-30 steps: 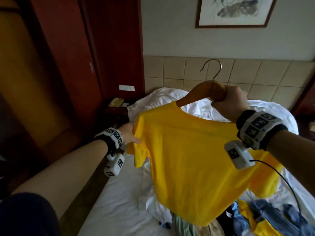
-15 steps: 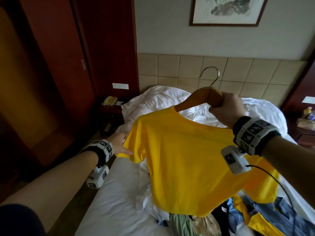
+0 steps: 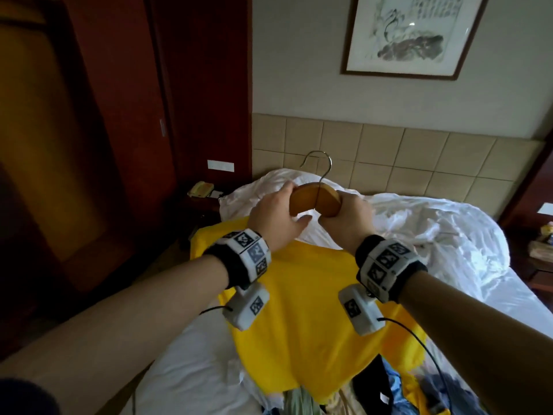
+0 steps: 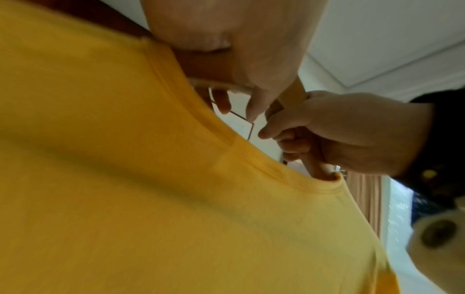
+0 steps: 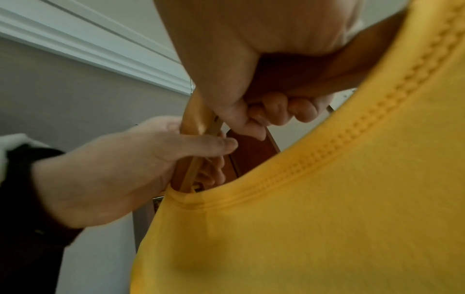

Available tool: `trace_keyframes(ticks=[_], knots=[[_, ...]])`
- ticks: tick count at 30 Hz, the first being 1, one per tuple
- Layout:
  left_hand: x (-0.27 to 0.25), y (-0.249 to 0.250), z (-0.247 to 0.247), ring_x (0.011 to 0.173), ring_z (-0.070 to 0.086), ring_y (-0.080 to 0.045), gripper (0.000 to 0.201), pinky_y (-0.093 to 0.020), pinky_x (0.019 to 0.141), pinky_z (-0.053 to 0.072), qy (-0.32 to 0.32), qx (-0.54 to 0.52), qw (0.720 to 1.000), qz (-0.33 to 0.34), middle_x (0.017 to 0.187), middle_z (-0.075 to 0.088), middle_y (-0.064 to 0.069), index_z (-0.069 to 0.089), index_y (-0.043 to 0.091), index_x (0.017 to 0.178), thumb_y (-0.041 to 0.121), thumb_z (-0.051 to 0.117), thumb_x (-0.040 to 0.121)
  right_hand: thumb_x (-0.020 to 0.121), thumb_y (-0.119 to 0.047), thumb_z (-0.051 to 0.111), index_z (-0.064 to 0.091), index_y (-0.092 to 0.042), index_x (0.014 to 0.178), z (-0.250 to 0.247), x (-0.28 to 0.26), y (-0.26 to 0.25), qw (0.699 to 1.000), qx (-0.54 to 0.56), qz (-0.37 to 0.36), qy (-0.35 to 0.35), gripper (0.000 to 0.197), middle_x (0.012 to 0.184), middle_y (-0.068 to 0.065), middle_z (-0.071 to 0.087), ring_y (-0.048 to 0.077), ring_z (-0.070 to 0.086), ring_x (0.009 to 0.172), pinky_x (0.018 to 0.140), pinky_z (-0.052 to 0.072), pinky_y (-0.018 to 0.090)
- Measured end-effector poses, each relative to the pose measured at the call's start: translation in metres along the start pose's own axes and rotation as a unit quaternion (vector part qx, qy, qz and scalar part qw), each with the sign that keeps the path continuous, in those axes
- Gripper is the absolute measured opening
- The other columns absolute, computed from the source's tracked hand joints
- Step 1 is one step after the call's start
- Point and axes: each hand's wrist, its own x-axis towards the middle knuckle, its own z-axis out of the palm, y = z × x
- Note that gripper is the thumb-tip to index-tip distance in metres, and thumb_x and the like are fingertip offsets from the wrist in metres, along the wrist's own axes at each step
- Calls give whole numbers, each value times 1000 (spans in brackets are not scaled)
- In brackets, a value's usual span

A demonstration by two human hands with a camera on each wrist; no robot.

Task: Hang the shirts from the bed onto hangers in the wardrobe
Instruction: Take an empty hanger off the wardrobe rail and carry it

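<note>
Fingers (image 5: 276, 107) of the right hand (image 3: 347, 218) are curled tight round the right shoulder of the wooden hanger (image 3: 314, 199), and the left hand (image 3: 273, 217) grips its left shoulder, thumb on the near face and fingers behind. Both arms of the hanger run down into the ribbed collar (image 4: 226, 147) of the yellow T-shirt (image 3: 299, 310), which hangs from it above the bed (image 3: 449, 250), in front of the person. The wood is smooth, curved and glossy, with a thin bent steel hook (image 3: 321, 166) standing up from its middle; the shirt is soft, limp knit with a stitched neckband. The likely trouble is the collar: with both hands crowded at the centre, a tilt could let one hanger arm slide back out of the neck and drop the shirt onto the rumpled white bedding. The hook, free and unguided, could miss the rail. More clothes (image 3: 419, 393) lie heaped at the near edge, and the dark red wardrobe (image 3: 74, 145) stands to the left.
</note>
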Motion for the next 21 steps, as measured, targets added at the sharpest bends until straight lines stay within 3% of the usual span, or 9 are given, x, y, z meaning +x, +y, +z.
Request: trace_keyframes(ticks=[3, 6, 9, 12, 15, 19, 21], knots=[[-5, 13, -11, 97, 65, -23, 35, -26, 72, 41, 51, 47, 997, -28, 105, 70, -1, 63, 21, 119, 33, 70, 87, 76, -7, 63, 51, -20, 71, -8, -3, -4, 999, 1, -32, -11, 19, 61, -8, 47, 11, 44, 57, 47, 27, 22], [-8, 21, -23, 79, 67, -29, 24, -33, 62, 47, 36, 79, 995, -38, 82, 69, -5, 65, 18, 102, 35, 69, 85, 80, -18, 70, 56, -20, 80, -21, -7, -6, 997, 3, -72, -32, 15, 64, -9, 51, 15, 49, 65, 51, 30, 21], [-13, 26, -32, 73, 67, -28, 20, -37, 65, 55, 39, 106, 989, -91, 75, 68, 0, 64, 22, 88, 41, 69, 83, 80, -36, 79, 56, -24, 79, -39, -10, 2, 986, 4, -127, -106, 26, 69, -8, 54, 11, 50, 65, 57, 33, 23], [-19, 28, -45, 76, 66, -29, 18, -38, 70, 56, 57, 105, 984, -135, 77, 69, 0, 64, 22, 84, 39, 67, 79, 81, -43, 78, 65, -24, 82, -62, -11, 25, 970, -22, -145, -193, 23, 79, -3, 63, 11, 56, 74, 64, 39, 21], [-24, 27, -59, 74, 65, -29, 16, -37, 69, 55, 66, 81, 982, -159, 76, 68, 0, 60, 24, 74, 39, 67, 76, 83, -39, 76, 69, -19, 91, -76, -17, 57, 960, -61, -136, -238, 23, 83, 3, 66, 17, 58, 77, 65, 42, 25], [-27, 29, -65, 71, 65, -29, 18, -37, 68, 55, 70, 64, 980, -173, 70, 65, 2, 60, 23, 70, 34, 71, 79, 82, -39, 78, 68, -24, 82, -104, -27, 99, 962, -46, -86, -254, 18, 79, 2, 67, 14, 59, 70, 62, 46, 25], [-26, 33, -65, 69, 64, -29, 22, -37, 66, 55, 75, 56, 979, -178, 68, 64, 0, 59, 20, 67, 31, 71, 81, 81, -36, 79, 67, -27, 78, -119, -33, 115, 960, -49, -71, -266, 16, 76, 3, 67, 17, 60, 71, 68, 48, 31]])
